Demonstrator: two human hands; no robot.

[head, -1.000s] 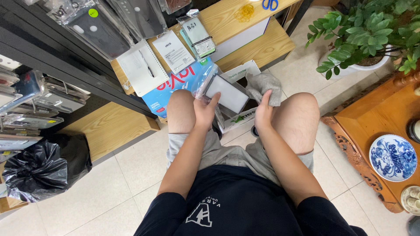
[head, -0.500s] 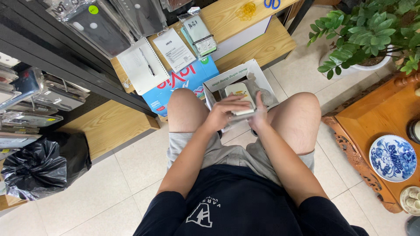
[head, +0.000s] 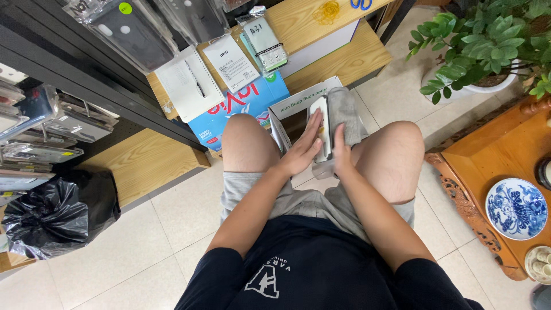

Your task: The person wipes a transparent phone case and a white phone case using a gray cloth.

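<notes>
I sit with both knees in view, and my hands meet between them over an open white cardboard box [head: 295, 105] on the floor. A thin white flat item [head: 325, 117] stands on edge there. My left hand [head: 303, 148] lies flat against its left face, fingers straight. My right hand [head: 342, 154] grips its lower right side. A grey cloth [head: 346, 113] is draped against the item's right face, above my right hand. The item's front and the inside of the box are mostly hidden.
Beyond my knees are a blue carton [head: 244, 106], a notebook with a pen [head: 188, 83] and packaged phone cases on a wooden shelf [head: 344, 60]. A black bag [head: 51, 215] sits at left. At right are a potted plant [head: 488, 46] and a wooden table [head: 488, 166] bearing a blue-and-white plate [head: 516, 208].
The white item lay flat under my left hand half a second ago; now it is turned up on edge, with my left palm against its side and the cloth moved to its right.
</notes>
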